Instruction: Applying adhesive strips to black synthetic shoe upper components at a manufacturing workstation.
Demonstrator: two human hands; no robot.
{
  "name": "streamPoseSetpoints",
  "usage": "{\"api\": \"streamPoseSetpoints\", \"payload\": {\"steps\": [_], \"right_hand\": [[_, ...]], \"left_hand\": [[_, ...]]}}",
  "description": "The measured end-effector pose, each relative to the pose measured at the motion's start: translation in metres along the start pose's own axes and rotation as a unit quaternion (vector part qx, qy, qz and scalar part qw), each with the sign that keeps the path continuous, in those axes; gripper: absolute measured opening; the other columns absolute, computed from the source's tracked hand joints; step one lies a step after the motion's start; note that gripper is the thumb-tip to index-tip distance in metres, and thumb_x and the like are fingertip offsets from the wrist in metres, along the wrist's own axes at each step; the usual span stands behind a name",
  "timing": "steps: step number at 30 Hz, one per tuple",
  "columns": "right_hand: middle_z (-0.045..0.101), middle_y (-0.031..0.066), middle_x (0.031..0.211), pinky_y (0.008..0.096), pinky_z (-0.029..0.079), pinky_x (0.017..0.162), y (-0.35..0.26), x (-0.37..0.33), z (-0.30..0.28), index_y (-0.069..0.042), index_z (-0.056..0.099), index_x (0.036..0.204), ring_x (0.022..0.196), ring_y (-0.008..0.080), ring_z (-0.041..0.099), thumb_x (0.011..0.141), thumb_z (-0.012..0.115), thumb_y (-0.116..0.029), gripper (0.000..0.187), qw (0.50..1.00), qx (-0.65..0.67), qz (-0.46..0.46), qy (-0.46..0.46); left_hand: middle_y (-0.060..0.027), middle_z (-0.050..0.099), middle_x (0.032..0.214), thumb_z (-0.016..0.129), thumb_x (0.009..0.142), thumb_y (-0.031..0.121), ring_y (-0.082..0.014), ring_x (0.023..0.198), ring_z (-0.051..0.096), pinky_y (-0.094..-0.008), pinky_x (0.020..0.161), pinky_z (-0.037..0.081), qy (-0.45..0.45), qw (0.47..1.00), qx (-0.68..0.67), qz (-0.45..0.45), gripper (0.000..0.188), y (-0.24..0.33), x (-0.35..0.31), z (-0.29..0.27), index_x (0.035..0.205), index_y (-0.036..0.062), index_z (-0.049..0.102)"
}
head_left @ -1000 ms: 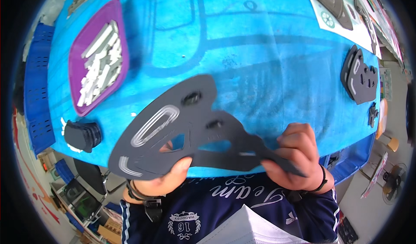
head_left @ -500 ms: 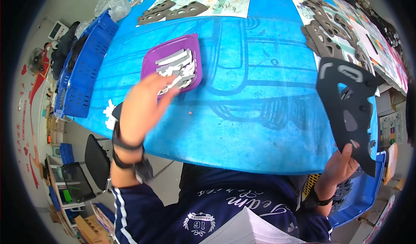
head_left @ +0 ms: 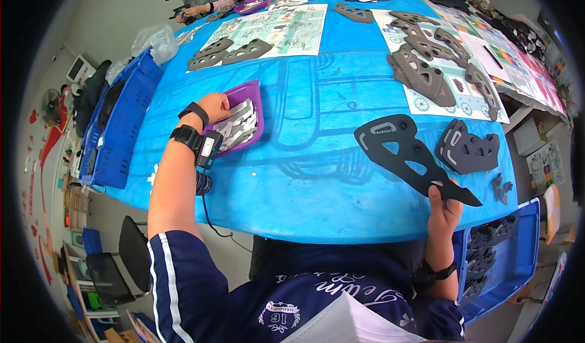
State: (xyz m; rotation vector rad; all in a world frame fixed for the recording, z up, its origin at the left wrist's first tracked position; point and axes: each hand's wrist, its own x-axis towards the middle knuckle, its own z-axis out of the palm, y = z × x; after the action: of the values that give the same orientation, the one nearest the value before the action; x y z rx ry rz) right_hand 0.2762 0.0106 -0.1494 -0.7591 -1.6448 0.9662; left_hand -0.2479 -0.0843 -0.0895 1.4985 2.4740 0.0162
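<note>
At the left, a purple tray (head_left: 261, 120) on the table holds a heap of small white and grey strips (head_left: 242, 127). My left hand (head_left: 214, 106) is over the tray's left side, fingers curled down at the strips; their tips are hidden, so what they pinch does not show. In my right hand (head_left: 443, 212), near the table's front edge, is a flat black pad (head_left: 399, 154) with cut-out holes. The thumb lies on top of its narrow lower end, and its wide end slants up to the left. Just right of it lies a stack of similar dark pads (head_left: 468, 151).
More grey-brown pads (head_left: 426, 78) lie on printed sheets at the far right and far left. A blue crate (head_left: 122, 130) stands along the left edge, another blue crate (head_left: 529, 245) with dark pieces at the lower right. Two people sit across the blue table (head_left: 341, 203).
My left hand has come down into the tray's left side. The black pad in my right hand has tipped and swung left, uncovering the pad stack. The view has shifted, showing people at the far side.
</note>
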Motion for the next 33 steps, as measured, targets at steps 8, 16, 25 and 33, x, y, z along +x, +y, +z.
{"api": "streamPoseSetpoints", "payload": {"steps": [8, 16, 25, 33], "right_hand": [[0.052, 0.0054, 0.089, 0.0244, 0.041, 0.066, 0.003, -0.002, -0.002, 0.001, 0.055, 0.091, 0.076, 0.0111, 0.049, 0.084, 0.054, -0.001, 0.007, 0.994, 0.110, 0.003, 0.017], [0.054, 0.0113, 0.097, 0.0343, 0.046, 0.063, 0.008, 0.003, -0.004, -0.004, 0.052, 0.101, 0.081, 0.0208, 0.055, 0.087, 0.050, -0.006, 0.014, 0.975, 0.207, -0.078, -0.009], [0.052, 0.0104, 0.091, 0.0280, 0.042, 0.069, -0.051, -0.020, 0.012, -0.002, 0.052, 0.097, 0.075, 0.0152, 0.051, 0.076, 0.059, -0.001, 0.022, 0.966, 0.230, 0.061, -0.104], [0.055, 0.0153, 0.091, 0.0304, 0.048, 0.051, -0.039, 0.003, 0.030, -0.003, 0.051, 0.109, 0.070, 0.0205, 0.055, 0.086, 0.049, -0.006, 0.023, 0.960, 0.276, -0.041, 0.024]], "left_hand": [[-0.0092, 0.063, 0.078, 0.068, 0.074, 0.010, -0.0168, 0.069, 0.060, -0.0271, 0.065, 0.049, 0.175, 0.962, -0.160, 0.134, 0.016, 0.060, -0.055, -0.028, 0.085, 0.0003, 0.060], [-0.0082, 0.059, 0.077, 0.068, 0.070, 0.011, -0.0262, 0.072, 0.058, -0.0349, 0.064, 0.046, 0.066, 0.941, -0.122, 0.310, 0.014, 0.212, -0.155, 0.051, 0.079, 0.0051, 0.059], [-0.0113, 0.060, 0.097, 0.082, 0.057, 0.023, -0.0257, 0.086, 0.059, -0.0319, 0.074, 0.046, 0.071, 0.884, -0.373, 0.274, 0.055, 0.197, -0.163, 0.053, 0.103, 0.0053, 0.059], [-0.0113, 0.057, 0.098, 0.072, 0.069, 0.014, -0.0254, 0.088, 0.057, -0.0313, 0.076, 0.045, 0.009, 0.899, -0.314, 0.305, 0.043, 0.209, -0.159, 0.054, 0.108, 0.0047, 0.056]]}}
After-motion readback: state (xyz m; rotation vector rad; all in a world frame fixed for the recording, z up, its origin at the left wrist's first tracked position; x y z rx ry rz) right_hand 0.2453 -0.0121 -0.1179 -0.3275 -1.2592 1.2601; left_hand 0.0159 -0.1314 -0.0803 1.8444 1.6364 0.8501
